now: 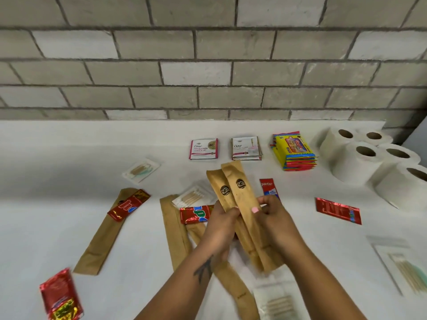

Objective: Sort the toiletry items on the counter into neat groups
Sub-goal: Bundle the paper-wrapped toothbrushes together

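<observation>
While both my hands are up over the middle of the counter [69, 158], I am squaring two brown paper sleeves [233, 195] against each other: my left hand [221, 225] grips the pair from the left with fingers curled round them, and my right hand [275, 218] pinches their right edge. They overlap, fanned slightly at the top, so I judge I am midway through gathering the sleeves into one group. Along the back edge the sorted groups sit in a row: two stacks of shampoo sachets [204, 149], a stack of yellow packets [294, 152], and toilet rolls [360, 158] at the back right corner. Loose things lie nearer the front: another sleeve [97, 245] at the left with a red toothpaste sachet [129, 205] across it, two more sleeves [173, 229] just left of my left hand, and cotton bud packs [141, 170]. Next I need to even up the pair, then pick up the remaining sleeves, which probably means lifting the red sachets off them first.
</observation>
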Action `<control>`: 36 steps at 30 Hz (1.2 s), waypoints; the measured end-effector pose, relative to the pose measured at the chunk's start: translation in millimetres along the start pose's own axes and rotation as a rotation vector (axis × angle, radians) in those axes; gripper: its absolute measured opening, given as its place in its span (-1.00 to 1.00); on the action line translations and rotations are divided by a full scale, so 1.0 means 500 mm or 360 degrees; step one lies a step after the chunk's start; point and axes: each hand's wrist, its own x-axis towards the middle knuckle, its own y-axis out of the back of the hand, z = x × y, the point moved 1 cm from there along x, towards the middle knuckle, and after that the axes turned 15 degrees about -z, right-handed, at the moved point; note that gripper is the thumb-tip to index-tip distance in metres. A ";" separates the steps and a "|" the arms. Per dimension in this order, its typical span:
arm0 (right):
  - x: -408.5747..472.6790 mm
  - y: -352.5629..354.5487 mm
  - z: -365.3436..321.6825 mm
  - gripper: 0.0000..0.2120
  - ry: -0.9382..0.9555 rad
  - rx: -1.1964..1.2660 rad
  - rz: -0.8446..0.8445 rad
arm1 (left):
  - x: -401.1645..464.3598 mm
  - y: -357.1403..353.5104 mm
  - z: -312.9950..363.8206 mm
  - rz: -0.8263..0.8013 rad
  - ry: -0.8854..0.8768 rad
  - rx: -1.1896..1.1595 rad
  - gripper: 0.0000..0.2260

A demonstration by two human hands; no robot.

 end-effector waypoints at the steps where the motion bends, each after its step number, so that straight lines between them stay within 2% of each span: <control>1: 0.001 -0.018 -0.006 -0.84 0.0009 0.0011 -0.0003 | -0.001 0.012 0.001 0.0036 0.0041 -0.0056 -0.81; 4: 0.006 -0.064 -0.024 -0.84 0.0047 -0.0050 -0.0001 | -0.009 0.042 0.004 0.0041 0.0111 -0.0223 -0.60; 8: 0.015 -0.108 -0.041 -0.87 0.0128 -0.0130 -0.0053 | -0.020 0.097 0.016 0.0159 -0.0021 0.0011 -0.71; 11: 0.019 -0.117 -0.036 -0.87 0.0006 -0.0254 -0.0164 | -0.028 0.155 0.035 0.0153 -0.0023 0.0148 -0.74; 13: 0.015 -0.126 -0.024 -0.72 -0.0223 -0.0660 -0.0335 | -0.030 0.198 0.048 0.0145 -0.0029 0.0084 -0.83; 15: 0.012 -0.147 -0.011 -0.44 -0.0483 -0.1086 -0.0515 | -0.033 0.234 0.058 0.0131 -0.0054 -0.0021 -0.88; 17: 0.015 -0.170 -0.001 -0.22 -0.0631 -0.1248 -0.0530 | -0.035 0.259 0.066 0.0129 -0.0089 -0.0089 -0.91; 18: 0.018 -0.176 0.000 -0.19 -0.0651 -0.1262 -0.0495 | -0.035 0.269 0.067 0.0135 -0.0094 -0.0105 -0.92; 20: 0.021 -0.185 -0.004 -0.25 -0.0624 -0.1296 -0.0389 | -0.037 0.282 0.070 0.0127 -0.0078 -0.0133 -0.93; 23: 0.019 -0.193 -0.019 -0.45 -0.0515 -0.1408 -0.0203 | -0.037 0.301 0.069 0.0086 -0.0058 -0.0143 -0.91; 25: 0.020 -0.188 -0.026 -0.61 -0.0507 -0.1422 -0.0139 | -0.037 0.310 0.068 0.0064 -0.0052 -0.0118 -0.83; 28: 0.024 -0.146 -0.027 -0.77 -0.0507 -0.1153 -0.0156 | -0.039 0.318 0.066 0.0020 -0.0022 -0.0091 -0.75; 32: 0.015 -0.100 -0.037 -0.76 -0.0412 -0.0164 -0.0377 | -0.042 0.326 0.059 -0.0023 0.0004 -0.0105 -0.76; 36: 0.032 -0.108 -0.051 -0.78 -0.0197 0.0436 -0.0479 | -0.041 0.316 0.054 -0.0054 0.0044 -0.0090 -0.80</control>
